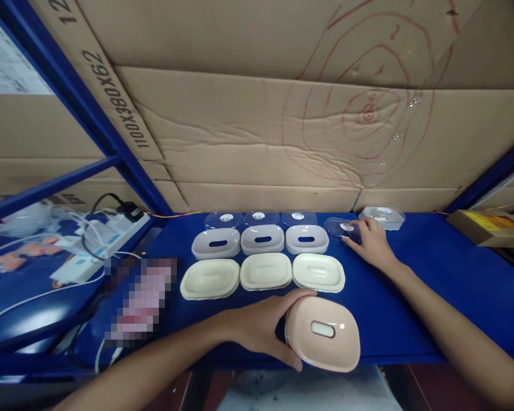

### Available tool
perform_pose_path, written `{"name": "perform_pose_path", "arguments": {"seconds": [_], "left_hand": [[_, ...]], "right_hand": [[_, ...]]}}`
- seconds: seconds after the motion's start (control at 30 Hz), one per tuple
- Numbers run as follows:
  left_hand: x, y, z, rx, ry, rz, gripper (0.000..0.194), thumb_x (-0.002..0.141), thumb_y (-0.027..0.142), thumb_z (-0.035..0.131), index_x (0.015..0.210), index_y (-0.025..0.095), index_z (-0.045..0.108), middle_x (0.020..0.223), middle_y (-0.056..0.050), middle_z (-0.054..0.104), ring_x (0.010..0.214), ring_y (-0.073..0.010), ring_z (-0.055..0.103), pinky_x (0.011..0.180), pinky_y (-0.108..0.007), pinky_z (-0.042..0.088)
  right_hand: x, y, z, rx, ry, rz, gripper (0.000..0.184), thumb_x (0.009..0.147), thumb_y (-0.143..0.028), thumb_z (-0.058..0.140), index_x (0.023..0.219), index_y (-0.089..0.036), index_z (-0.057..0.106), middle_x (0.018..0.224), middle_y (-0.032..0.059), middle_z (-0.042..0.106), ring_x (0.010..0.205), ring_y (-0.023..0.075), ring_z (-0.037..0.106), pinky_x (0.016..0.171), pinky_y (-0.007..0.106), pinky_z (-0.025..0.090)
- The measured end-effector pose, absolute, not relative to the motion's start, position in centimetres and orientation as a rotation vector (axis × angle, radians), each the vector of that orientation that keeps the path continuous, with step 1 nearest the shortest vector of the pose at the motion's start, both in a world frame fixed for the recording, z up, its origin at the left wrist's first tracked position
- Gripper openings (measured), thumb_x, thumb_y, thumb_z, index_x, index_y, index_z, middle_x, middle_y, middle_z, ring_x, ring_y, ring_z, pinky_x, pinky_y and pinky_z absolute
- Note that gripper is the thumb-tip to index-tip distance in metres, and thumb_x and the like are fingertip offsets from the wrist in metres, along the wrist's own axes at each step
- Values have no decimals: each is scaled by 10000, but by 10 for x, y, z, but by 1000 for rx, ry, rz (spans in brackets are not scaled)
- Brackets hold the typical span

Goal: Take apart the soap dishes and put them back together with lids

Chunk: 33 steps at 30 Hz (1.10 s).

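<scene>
"Surface and reference?"

"Blue tabletop (pixel 475 279). Clock centred on the peach slotted oval box (pixel 325 348), found at the near edge."

"Condition of the left hand (pixel 261 325)?"

"At 9 o'clock, thumb and fingers gripping the side of that box. Whether the box bears on the table cannot be determined."

"Next out?"

"Three cream oval dishes (pixel 265 272), side by side, 10 to 12 o'clock. Behind them, three pale grey slotted oval trays (pixel 263 249) in a matching row."

"The right hand (pixel 374 245)?"

"At 1 o'clock, fingers bent at the right end of a clear lid (pixel 336 227) with a round white sticker. I cannot tell whether it is pinched."

"Farthest items?"

"Three stickered clear covers (pixel 268 220) behind the grey row; a clear oval piece (pixel 388 220) at 1 o'clock, just beyond the right hand. Cardboard panels (pixel 223 137) at 12, marked with red hand-drawn rings (pixel 368 116)."
</scene>
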State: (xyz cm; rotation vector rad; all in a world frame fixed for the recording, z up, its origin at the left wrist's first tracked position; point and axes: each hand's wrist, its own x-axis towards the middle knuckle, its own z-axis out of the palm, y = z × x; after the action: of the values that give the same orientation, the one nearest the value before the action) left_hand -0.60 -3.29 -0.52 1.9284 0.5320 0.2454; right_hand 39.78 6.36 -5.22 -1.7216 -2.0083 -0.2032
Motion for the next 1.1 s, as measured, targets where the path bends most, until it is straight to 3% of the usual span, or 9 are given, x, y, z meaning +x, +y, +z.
{"name": "perform_pose_path", "arguments": {"seconds": [0.1,0.17,0.3,0.43,0.57,0.7,0.8,0.93,1.1], "left_hand": [[-5,-33,-3,1921,539,214,1274,679,577,1009,1719,299,329,1690,-154,514,1533,-432,519,1267,-608,418],[-5,-33,-2,1917,542,205,1282,671,577,1013,1718,301,328,1692,-152,511,1537,-434,514,1270,-607,414],[-5,-34,0,1914,563,206,1274,675,592,1007,1717,301,335,1695,-157,506,1535,-444,512,1273,-613,407],[-5,-34,0,1910,555,205,1266,688,586,1005,1719,304,326,1694,-157,505,1531,-444,515,1276,-624,400],[-5,-32,-8,1911,506,298,1278,614,551,1056,1675,280,398,1728,-177,432,1582,-464,424,1314,-633,328],[-4,-32,-17,1789,504,460,1218,621,510,1066,1629,285,421,1699,-165,444,1575,-435,427,1319,-626,312],[-3,-34,-17,1663,536,643,1122,698,497,1033,1612,283,418,1640,-157,503,1522,-406,496,1287,-609,370],[-3,-34,-15,1624,558,813,1074,751,493,1004,1618,285,406,1646,-153,491,1532,-399,487,1305,-599,342],[-2,-32,-18,1517,594,804,1234,739,504,1014,1701,331,262,1660,-162,460,1523,-390,511,1292,-583,373]], "right_hand": [[392,58,-43,-1688,-2054,-170,461,1067,-589,460,1142,-232,743,1134,157,734,1092,355,713,974,533,597],[387,54,-42,-1655,-2104,-145,431,1078,-553,452,1091,-244,752,1110,141,749,1062,345,727,949,526,611],[380,51,-49,-1564,-2189,-97,428,1074,-518,491,1247,-227,753,1372,161,731,1261,382,700,1080,616,568],[379,55,-55,-1452,-2228,-31,446,1089,-466,471,1380,-241,723,1603,143,612,1444,359,620,1184,612,522],[374,48,-40,-1375,-2173,-12,467,1127,-418,385,1435,-234,683,1583,165,625,1456,357,612,1208,646,492],[351,13,-12,-1183,-2244,92,431,1141,-458,421,1492,-306,619,1475,108,706,1396,302,654,1180,560,534],[324,-21,2,-856,-2426,304,662,1081,-630,529,1655,-313,441,1585,125,624,1467,316,593,1174,522,544],[297,-46,2,-777,-2591,392,1058,905,-768,724,1739,-288,284,1783,172,354,1632,374,381,1254,550,462],[292,-40,-11,-725,-2480,435,791,985,-640,705,1638,-287,434,1745,183,396,1639,353,371,1246,533,460]]}}
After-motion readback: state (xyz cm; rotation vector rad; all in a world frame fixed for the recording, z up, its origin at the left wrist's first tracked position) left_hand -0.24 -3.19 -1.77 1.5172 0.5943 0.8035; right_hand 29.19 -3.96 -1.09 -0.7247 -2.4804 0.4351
